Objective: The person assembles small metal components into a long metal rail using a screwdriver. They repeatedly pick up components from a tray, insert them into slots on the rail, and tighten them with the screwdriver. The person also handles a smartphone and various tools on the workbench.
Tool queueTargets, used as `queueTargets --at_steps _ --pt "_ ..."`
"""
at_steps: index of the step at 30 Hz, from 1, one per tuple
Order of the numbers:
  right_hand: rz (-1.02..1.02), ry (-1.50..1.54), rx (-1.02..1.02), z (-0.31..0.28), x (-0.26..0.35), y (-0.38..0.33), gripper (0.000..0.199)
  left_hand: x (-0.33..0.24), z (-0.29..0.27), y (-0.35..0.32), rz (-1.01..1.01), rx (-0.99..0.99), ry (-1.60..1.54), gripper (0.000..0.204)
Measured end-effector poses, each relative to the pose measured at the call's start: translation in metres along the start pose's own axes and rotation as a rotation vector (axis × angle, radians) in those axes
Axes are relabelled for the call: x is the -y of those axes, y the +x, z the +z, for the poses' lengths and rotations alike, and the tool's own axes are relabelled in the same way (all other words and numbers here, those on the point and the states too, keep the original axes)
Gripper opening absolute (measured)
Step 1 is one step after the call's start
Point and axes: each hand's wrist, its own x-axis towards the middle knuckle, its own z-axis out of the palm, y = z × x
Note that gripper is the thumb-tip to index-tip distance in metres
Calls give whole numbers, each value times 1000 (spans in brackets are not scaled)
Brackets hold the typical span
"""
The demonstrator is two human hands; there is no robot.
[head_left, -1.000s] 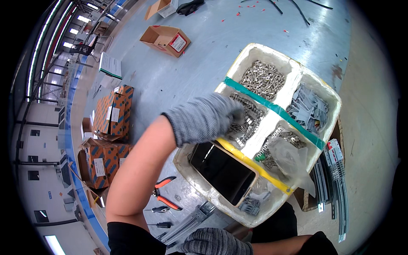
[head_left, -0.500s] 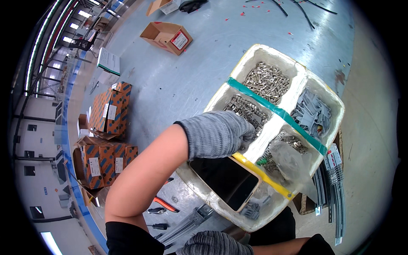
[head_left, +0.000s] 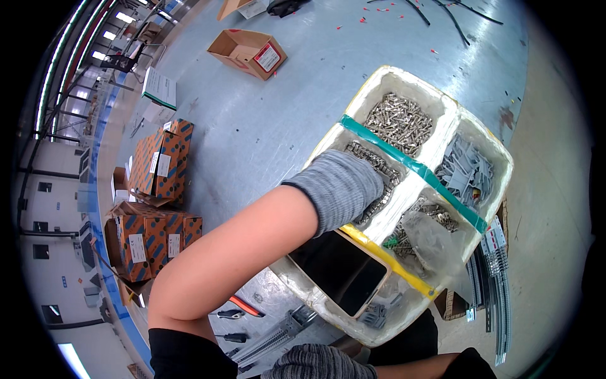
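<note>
Grey knit glove on the right hand (head_left: 319, 361), bottom edge of frame, only the back of it shows, grip can't be told. Just above it lie a slotted metal rail (head_left: 278, 331) and red-handled pliers (head_left: 243, 306) on the grey floor (head_left: 265, 120). White foam tray (head_left: 470, 126) sits next, long axis running from near-left to far-right, bound with a yellow tape band (head_left: 391, 262) near and a green tape band (head_left: 410, 165) further out. Near compartment: dark phone (head_left: 338, 268) lying flat, plus a few grey plastic clips (head_left: 375, 314). Middle-right: clear plastic bag (head_left: 435, 237) over small metal parts. Left hand (head_left: 344, 186), also grey-gloved, reaches down into the middle-left compartment of small metal fasteners (head_left: 382, 174); fingers buried among them, so opening and any catch can't be told. Far compartments: shiny screws (head_left: 399, 121) on the left, grey plastic brackets (head_left: 464, 170) on the right. More rails (head_left: 495, 297) lie beside the tray's right edge. Further left, stacked orange cartons (head_left: 161, 158), then an open brown box (head_left: 247, 54) well beyond.
</note>
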Motion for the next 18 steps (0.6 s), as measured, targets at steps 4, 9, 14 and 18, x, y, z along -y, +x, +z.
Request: queueTargets --at_steps 4,9,14,18 --pt "41 -71 -66 -3 2 1 31 3 -1 12 117 -74 84 16" --pt "29 -167 -77 -1 3 -1 27 21 3 3 91 -269 -22 15" --pt "41 -186 -62 -2 5 1 27 25 -4 -13 -4 -244 -247 16" --pt "25 -171 -65 0 -1 1 30 22 13 -8 151 -235 -101 17"
